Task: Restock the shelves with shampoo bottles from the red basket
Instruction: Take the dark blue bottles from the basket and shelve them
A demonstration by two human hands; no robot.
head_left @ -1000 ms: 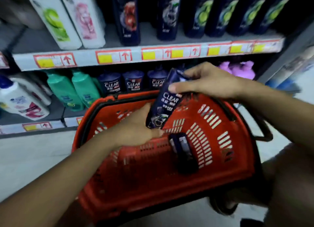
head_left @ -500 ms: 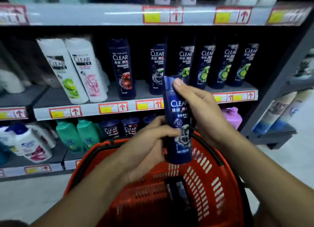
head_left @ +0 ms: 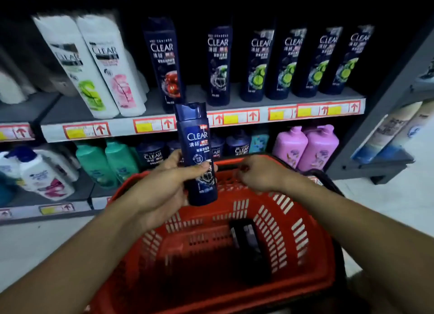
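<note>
Left of centre in the frame, my left hand (head_left: pixel 164 191) wraps the lower half of a small dark-blue Clear shampoo bottle (head_left: pixel 196 154), fingers curled across its label, cap up and nearly upright, in front of the middle shelf edge (head_left: pixel 117 130). Half a second back both hands were on that bottle; now the right one has let go, and the bottle sits higher against the price strips. Behind it stand the taller navy Clear bottles (head_left: pixel 219 64), with a gap beside the red-label bottle (head_left: pixel 165 62) where I judge it belongs. Right of centre, my right hand (head_left: pixel 256 175) hovers over the far rim of the red basket (head_left: pixel 305 238), fingers loosely curled on nothing. One more dark bottle (head_left: pixel 250 250) lies in the basket bottom. With a one-handed, low hold, I reckon the bottle could tip or knock a tall neighbour over as it goes in. The basket looks propped on my lap, so it may slide.
</note>
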